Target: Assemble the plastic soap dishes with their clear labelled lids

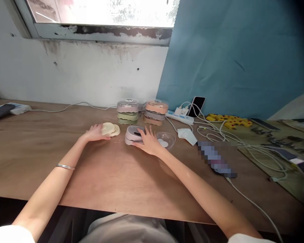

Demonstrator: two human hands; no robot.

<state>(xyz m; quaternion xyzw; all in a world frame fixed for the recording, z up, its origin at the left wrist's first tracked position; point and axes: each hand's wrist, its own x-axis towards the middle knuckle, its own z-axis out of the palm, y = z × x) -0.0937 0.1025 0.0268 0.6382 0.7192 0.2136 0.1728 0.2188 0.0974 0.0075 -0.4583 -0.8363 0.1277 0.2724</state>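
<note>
At the middle of the table, a low lilac oval box sits with a dark spot on its top. My right hand rests against its right end, fingers spread and thumb along the front. Beside that hand, a clear plastic lid lies with a small white disc in it. Over to the left, my left hand closes on a few thin cream round pads, thumb in front and fingers partly hidden behind them.
Behind the box stand two stacks of scalloped oval boxes, one lilac and green, one orange, lilac and brown. To the right are a power strip, a phone, white cables, a white packet and a yellow object.
</note>
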